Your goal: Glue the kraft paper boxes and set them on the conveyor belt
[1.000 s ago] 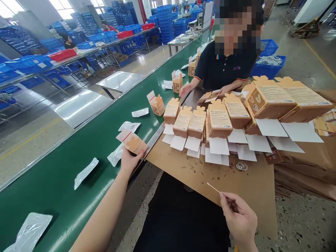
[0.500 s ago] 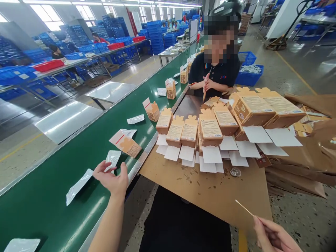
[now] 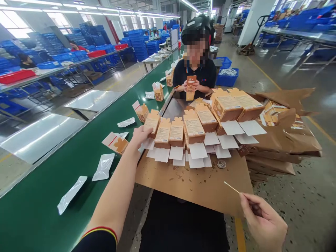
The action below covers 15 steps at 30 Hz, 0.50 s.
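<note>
My left hand (image 3: pixel 141 135) reaches forward and closes its fingers on the leftmost small brown box (image 3: pixel 151 123) in a row of open boxes (image 3: pixel 176 131) with white flaps. These stand on a brown cardboard sheet (image 3: pixel 194 183) in front of me. My right hand (image 3: pixel 262 222) is low at the right and pinches a thin white stick (image 3: pixel 231 187) that points up and left. A folded box (image 3: pixel 115 142) lies flat on the green conveyor belt (image 3: pixel 52 199).
Clear plastic pouches (image 3: pixel 103 167) and upright boxes (image 3: pixel 142 111) lie along the belt. A person (image 3: pixel 195 70) opposite holds a brown box in both hands. Larger boxes (image 3: pixel 227 104) and brown paper (image 3: pixel 283 140) pile up at right. Blue crates (image 3: pixel 227 77) and metal tables (image 3: pixel 91 99) stand around.
My left hand has left the belt near the pouch and reached forward to the leftmost box in the row. My right hand with the stick came back into view. The camera tilted up.
</note>
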### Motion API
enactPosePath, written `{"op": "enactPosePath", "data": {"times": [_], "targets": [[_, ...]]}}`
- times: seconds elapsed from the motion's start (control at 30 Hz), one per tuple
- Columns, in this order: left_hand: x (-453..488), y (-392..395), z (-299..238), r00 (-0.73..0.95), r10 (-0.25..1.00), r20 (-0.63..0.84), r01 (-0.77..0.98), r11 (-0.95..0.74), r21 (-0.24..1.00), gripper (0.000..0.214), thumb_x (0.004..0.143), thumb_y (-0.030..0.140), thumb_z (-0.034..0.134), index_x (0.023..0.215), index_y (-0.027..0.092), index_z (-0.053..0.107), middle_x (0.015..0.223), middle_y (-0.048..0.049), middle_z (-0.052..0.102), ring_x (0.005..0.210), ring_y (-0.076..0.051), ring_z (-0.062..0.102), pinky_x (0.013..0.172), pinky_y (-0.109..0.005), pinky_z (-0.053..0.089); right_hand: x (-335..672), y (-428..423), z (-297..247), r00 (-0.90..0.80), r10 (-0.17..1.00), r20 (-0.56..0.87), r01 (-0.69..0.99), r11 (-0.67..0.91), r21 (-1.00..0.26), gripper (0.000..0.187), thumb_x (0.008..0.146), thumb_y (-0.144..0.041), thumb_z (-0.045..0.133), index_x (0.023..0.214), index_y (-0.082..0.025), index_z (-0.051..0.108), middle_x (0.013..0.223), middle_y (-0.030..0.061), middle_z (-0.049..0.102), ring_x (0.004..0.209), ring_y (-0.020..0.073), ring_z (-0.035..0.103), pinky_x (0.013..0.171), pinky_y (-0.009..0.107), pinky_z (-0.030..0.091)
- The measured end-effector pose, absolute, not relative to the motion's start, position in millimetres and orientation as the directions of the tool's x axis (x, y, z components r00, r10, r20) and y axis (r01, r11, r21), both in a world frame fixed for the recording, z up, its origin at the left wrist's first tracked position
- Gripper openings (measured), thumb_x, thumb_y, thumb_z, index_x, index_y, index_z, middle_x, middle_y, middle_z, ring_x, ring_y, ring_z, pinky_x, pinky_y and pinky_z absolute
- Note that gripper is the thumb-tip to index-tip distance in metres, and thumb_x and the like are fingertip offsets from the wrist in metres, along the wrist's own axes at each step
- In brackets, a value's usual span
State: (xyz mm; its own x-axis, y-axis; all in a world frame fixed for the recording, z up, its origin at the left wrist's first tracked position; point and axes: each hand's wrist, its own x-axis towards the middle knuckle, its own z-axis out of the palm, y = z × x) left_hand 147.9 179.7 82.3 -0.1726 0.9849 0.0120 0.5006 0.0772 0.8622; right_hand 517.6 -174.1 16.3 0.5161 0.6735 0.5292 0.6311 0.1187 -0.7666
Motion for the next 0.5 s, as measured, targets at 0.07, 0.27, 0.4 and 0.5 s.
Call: {"op": "enactPosePath", "data": {"times": [0.07, 0.27, 0.4, 0.5], "targets": [[136, 163, 86, -0.222, 0.975, 0.015, 0.418, 0.081, 0.905, 0.059, 0.082, 0.052, 0.081, 0.13, 0.02, 0.072, 0.138, -0.0166, 0.083, 0.131, -0.035, 0.077, 0.112, -0.048, 0.064, 531, -169, 16, 0.544, 0.657, 0.522, 0.655, 0.057, -0.754, 0.03, 0.104, -0.05, 0.087, 0.088, -0.025, 0.088, 0.067, 0.0036, 0.077, 0.049, 0.0172, 0.066, 0.052, 0.03, 0.061], [96, 68, 86, -0.238, 0.968, 0.078, 0.004, -0.079, 0.997, 0.086, 0.06, 0.059, 0.104, 0.138, 0.035, 0.077, 0.145, -0.0089, 0.083, 0.136, -0.041, 0.078, 0.11, -0.06, 0.071, 558, -116, 17, 0.5, 0.725, 0.474, 0.721, -0.045, -0.692, 0.043, 0.106, -0.059, 0.073, 0.083, -0.024, 0.083, 0.069, 0.0041, 0.076, 0.054, 0.0174, 0.067, 0.058, 0.029, 0.059], [113, -3, 55, -0.127, 0.981, -0.147, -0.055, 0.141, 0.988, 0.084, 0.054, 0.063, 0.112, 0.126, 0.031, 0.086, 0.141, -0.0144, 0.086, 0.132, -0.048, 0.082, 0.113, -0.071, 0.069, 563, -83, 12, 0.364, 0.853, 0.375, 0.773, -0.053, -0.632, 0.043, 0.104, -0.059, 0.067, 0.077, -0.026, 0.076, 0.064, 0.0028, 0.072, 0.052, 0.0183, 0.062, 0.057, 0.03, 0.053], [147, -34, 25, -0.055, 0.958, -0.28, -0.081, 0.275, 0.958, 0.071, 0.055, 0.057, 0.115, 0.112, 0.023, 0.089, 0.124, -0.0184, 0.09, 0.116, -0.047, 0.087, 0.113, -0.072, 0.069, 566, -69, 6, 0.306, 0.891, 0.336, 0.795, -0.045, -0.604, 0.043, 0.102, -0.06, 0.065, 0.074, -0.027, 0.071, 0.062, 0.0025, 0.069, 0.053, 0.0193, 0.062, 0.056, 0.031, 0.05]]}}
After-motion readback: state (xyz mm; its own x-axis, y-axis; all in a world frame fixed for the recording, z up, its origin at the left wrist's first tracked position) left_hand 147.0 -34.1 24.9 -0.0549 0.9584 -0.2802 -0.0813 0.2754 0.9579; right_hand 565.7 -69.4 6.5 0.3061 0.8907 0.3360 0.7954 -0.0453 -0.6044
